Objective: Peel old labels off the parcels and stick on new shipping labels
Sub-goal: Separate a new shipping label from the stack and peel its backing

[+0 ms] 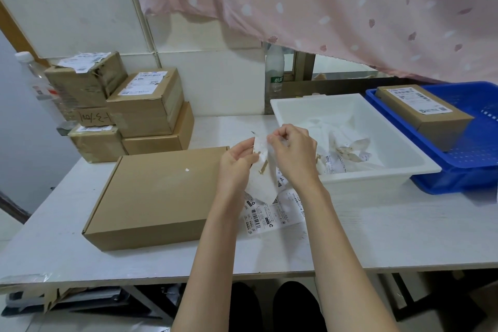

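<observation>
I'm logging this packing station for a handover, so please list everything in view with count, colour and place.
flat parcel: one, brown, table centre-left, top bare
stacked parcels: about six, brown, far left
white bin: one, holds crumpled labels
blue basket: one, far right
labelled parcel: one, brown, in the basket
new labels: white sheets, on the table under the hands
peeled label: one, white, held
bottle: one, behind the bin
curtain: pink, above
left hand: pinches the label
right hand: pinches the label
</observation>
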Available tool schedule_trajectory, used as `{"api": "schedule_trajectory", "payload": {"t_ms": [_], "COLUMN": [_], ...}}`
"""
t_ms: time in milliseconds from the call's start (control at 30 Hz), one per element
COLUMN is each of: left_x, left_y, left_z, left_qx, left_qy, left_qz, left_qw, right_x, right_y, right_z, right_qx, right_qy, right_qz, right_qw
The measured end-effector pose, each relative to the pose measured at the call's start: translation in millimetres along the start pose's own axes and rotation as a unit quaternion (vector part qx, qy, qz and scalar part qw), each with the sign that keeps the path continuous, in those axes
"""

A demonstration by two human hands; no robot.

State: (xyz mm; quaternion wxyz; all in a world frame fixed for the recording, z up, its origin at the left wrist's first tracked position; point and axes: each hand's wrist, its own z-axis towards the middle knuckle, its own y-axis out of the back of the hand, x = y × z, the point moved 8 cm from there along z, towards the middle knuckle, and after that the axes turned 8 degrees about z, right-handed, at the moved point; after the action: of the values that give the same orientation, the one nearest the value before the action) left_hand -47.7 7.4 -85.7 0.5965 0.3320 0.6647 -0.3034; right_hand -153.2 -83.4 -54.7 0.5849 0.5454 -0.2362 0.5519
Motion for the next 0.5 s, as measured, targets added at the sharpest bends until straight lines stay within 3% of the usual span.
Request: {"api": "schedule_trajectory", "payload": {"t_ms": [300,500], "left_x": [4,4], "left_y": [2,0], "left_z": [-1,-2], "left_qx": [-0.003,-0.011], "left_qy": [0.016,0.03], "left_qz": [0.015,0.035], "left_qw": [1.0,0.999], "right_x": [-3,7], "right_y": [-1,-1], "right_z": [-2,-6], "right_qx": [0.0,0.003], "right_qy": [-0.02,0.0], "right_qz": [0.065,0.026], "right_qw": [0.998,1.0]}}
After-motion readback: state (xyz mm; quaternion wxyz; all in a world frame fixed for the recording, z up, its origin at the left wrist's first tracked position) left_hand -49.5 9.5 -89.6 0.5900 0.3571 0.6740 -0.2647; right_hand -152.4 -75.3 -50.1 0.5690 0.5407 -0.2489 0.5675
